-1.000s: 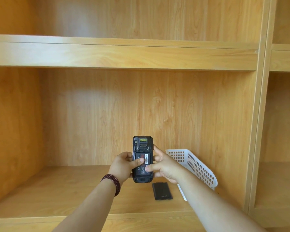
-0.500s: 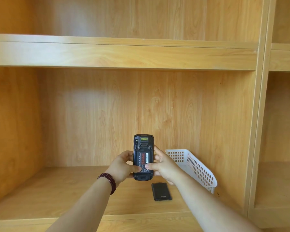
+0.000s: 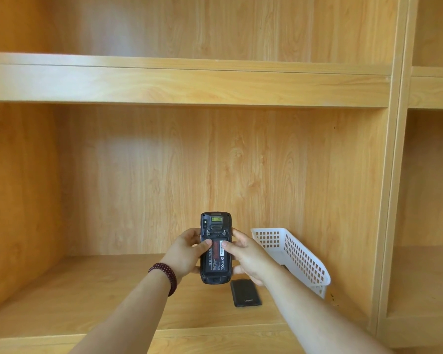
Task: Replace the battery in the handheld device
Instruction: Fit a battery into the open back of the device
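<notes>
- The wooden shelving unit [image 3: 184, 83] fills the view: pale, honey-toned boards with a fine vertical grain on the back panel and a smooth, thick front edge on each shelf.
- The lower shelf board [image 3: 69, 297] is flat and matte, with the same grain running sideways.
- A bracelet of small, round, dark red beads [image 3: 165, 275] wraps the left wrist in several rows.
- The left hand [image 3: 187, 254] grips the left edge of the device, fingers curled behind it and the thumb pressed flat on the upper left of the battery label.
- The handheld device [image 3: 216, 247] is held upright above the shelf between both hands, back side toward the camera: a black, rounded-corner plastic body with the back cover off.
- Near its top sit a small yellow-green window and two small metal studs; a small latch notch sits at its bottom end.
- The battery [image 3: 216, 256] lies in the open compartment, a flat black rectangle carrying a red and white printed label.
- The right hand [image 3: 248, 259] clasps the right edge, fingers closed around the body and the thumb tip resting on the upper right of the battery.
- A flat black rectangular cover [image 3: 246, 293] with rounded corners and faint lettering lies on the shelf just below the right hand.
- A white plastic basket [image 3: 299, 254] with square grid holes stands tilted against the right side panel.
</notes>
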Demonstrator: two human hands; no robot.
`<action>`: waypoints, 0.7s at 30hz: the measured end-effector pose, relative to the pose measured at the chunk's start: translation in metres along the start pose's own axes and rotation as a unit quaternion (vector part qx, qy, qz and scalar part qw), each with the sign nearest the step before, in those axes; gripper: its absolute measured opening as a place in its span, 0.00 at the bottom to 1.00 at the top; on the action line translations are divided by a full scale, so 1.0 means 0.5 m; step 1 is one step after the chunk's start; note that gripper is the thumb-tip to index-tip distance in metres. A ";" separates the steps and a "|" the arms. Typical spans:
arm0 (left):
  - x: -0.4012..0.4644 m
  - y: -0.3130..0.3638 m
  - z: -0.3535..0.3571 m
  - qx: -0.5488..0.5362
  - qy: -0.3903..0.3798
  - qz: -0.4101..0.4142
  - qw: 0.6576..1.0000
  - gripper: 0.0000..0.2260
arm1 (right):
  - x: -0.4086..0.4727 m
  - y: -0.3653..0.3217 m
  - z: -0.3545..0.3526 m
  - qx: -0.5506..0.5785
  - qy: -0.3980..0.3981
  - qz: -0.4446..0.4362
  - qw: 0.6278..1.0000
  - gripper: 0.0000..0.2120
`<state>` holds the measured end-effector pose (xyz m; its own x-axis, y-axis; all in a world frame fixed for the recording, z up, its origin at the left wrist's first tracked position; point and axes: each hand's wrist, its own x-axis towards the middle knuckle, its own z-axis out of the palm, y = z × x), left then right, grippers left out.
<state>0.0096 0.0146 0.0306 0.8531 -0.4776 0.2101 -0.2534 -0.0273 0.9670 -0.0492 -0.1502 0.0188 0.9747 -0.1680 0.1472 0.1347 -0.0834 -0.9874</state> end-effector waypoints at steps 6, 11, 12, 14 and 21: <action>0.003 -0.002 -0.004 0.008 -0.022 -0.015 1.000 0.11 | -0.008 0.004 0.003 0.011 0.000 0.008 1.000 0.13; 0.005 -0.005 -0.009 -0.007 -0.024 -0.008 1.000 0.10 | -0.006 0.003 0.005 0.017 0.003 0.013 1.000 0.13; 0.004 -0.005 -0.007 -0.005 -0.020 -0.004 1.000 0.10 | -0.006 0.003 0.007 0.015 0.005 0.013 1.000 0.14; 0.002 -0.008 -0.001 -0.006 -0.013 0.004 1.000 0.10 | -0.006 0.006 0.008 0.013 0.010 0.013 1.000 0.14; 0.007 -0.002 -0.014 -0.014 -0.033 -0.016 0.999 0.10 | -0.007 0.014 0.002 0.015 0.004 0.024 1.000 0.19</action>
<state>0.0160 0.0189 0.0312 0.8282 -0.5341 0.1696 -0.2121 -0.0188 0.9771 -0.0513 -0.1495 0.0112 0.9786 -0.1798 0.0999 0.0934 -0.0448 -0.9946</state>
